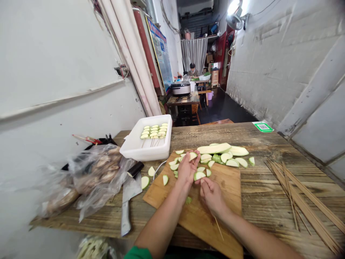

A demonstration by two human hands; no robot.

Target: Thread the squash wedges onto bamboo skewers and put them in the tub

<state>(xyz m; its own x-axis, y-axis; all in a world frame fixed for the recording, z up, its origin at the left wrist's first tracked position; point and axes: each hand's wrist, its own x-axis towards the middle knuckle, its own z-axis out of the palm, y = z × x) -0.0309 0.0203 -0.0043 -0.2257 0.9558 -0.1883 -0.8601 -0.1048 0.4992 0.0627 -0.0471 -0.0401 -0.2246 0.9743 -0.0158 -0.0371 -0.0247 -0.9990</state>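
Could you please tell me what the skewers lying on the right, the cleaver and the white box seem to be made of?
Skewers: probably bamboo or wood, matte, judging by their tan colour and thin, straight shape. Cleaver: metal, likely steel, judging by its smooth grey sheen. White box: probably smooth plastic, given its even colour and rounded corners.

A scuffed white wall (283,57) lines the dark floor (229,106) as I watch remotely; a gray curtain (188,50) hangs beyond a wooden table (196,98), a bright light (232,6) (just above a wall fan (235,22)) glaring.
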